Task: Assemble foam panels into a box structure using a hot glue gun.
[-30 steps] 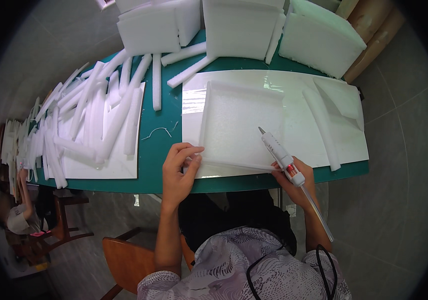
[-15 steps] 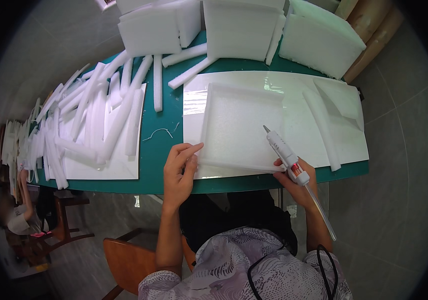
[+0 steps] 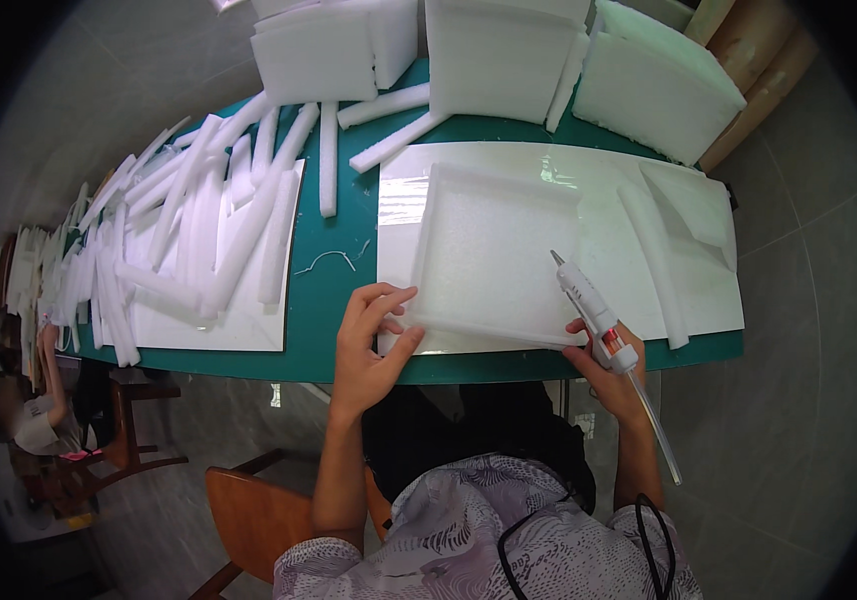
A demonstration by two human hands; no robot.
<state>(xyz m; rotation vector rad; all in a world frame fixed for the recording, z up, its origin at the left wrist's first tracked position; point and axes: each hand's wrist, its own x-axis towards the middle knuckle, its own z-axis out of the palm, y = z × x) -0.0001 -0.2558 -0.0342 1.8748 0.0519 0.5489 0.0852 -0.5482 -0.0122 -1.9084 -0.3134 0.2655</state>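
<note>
On the green table (image 3: pixel 334 290), left hand (image 3: pixel 369 345) presses the foam tray (image 3: pixel 494 255); right hand (image 3: pixel 604 365) grips a glue gun (image 3: pixel 589 300).

Your white foam tray (image 3: pixel 494 255) lies flat on a glossy white sheet (image 3: pixel 599 170) at the near edge of the green table (image 3: pixel 334 290), square, with low raised walls all round. Your left hand (image 3: pixel 369 345) presses on its near left corner. Your right hand (image 3: pixel 609 365) grips a white glue gun (image 3: pixel 589 300), nozzle pointing up and away over the tray's near right side.
</note>
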